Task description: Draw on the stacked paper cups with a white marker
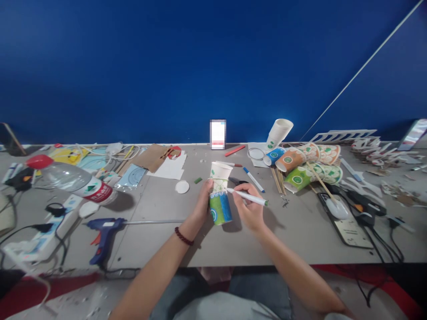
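Near the middle of the table, my left hand (201, 202) grips a stack of paper cups (220, 209) from its left side. The lowest cup is coloured green and blue, the middle part has a green pattern, and the top one is mostly white. My right hand (249, 206) is closed round a white marker (251, 197) with a green end. Its tip points at the patterned middle of the stack and seems to touch it. A green marker cap (198, 180) and a white disc (182, 187) lie to the left of the cups.
A blue glue gun (107, 231), a power strip (55, 229) and a tilted bottle (78, 180) are on the left. Coloured paper cups (293, 160), wooden sticks (277, 181) and a blue marker (254, 179) lie on the right. A phone (218, 134) stands against the blue wall.
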Motion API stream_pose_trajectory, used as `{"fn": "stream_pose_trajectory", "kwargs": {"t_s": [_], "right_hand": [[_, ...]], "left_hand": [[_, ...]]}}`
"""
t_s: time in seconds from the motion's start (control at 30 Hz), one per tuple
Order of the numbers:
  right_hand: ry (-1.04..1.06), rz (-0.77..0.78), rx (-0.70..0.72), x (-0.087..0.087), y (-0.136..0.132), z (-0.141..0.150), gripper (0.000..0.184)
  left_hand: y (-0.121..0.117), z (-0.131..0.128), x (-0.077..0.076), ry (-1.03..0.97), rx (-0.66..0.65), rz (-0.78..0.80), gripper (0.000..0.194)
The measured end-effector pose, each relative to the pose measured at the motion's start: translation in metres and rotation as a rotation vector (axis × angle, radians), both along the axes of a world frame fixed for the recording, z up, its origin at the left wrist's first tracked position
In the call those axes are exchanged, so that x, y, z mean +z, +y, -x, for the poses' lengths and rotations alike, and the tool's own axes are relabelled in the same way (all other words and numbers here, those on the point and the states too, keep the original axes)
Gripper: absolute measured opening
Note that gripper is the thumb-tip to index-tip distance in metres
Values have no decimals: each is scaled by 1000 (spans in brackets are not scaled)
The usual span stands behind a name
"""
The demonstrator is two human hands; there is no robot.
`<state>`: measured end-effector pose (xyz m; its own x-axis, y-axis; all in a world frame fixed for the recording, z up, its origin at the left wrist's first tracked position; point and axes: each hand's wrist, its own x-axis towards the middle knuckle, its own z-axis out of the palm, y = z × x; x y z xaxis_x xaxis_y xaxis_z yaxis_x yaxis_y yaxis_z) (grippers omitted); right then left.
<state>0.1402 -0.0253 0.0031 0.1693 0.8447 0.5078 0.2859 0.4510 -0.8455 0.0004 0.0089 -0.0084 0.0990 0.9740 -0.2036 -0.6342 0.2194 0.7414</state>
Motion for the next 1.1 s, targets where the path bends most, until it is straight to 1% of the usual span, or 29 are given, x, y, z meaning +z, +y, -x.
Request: {"fn": "stream_pose_trajectory", "kwargs": {"t_s": [0.07, 0.1, 0.27, 0.4, 0.57, 0.7, 0.87, 1.0, 1.1], "right_hand": [[5, 2, -3, 0, 1, 0, 2], [6, 4, -4, 0, 1, 0, 2], [12, -3, -3, 2, -1, 0, 3], [10, -4, -5, 2, -1, 0, 3], [1, -16, 12, 2, 0, 1, 2], [-8, -13, 19, 3, -1, 1, 2], [-1, 5, 25, 1, -1, 1, 3], [15, 23, 57, -1, -1, 1, 4], [0, 5, 72, 1, -1, 2, 3]], "left_hand": [[2, -1, 0, -14, 55, -43, 25], [2, -1, -1, -20, 61, -45, 24], [4, -2, -4, -28, 59, 13, 18], [4, -2, -4, -29, 60, 8, 21], [4, -1, -7, 35, 52, -23, 22], [3, -1, -8, 34, 58, -34, 25], [1, 1, -5, 27, 19, -45, 26], [-1, 2, -2, 29, 36, -29, 28], [-2, 2, -1, 51, 54, -17, 30]]}}
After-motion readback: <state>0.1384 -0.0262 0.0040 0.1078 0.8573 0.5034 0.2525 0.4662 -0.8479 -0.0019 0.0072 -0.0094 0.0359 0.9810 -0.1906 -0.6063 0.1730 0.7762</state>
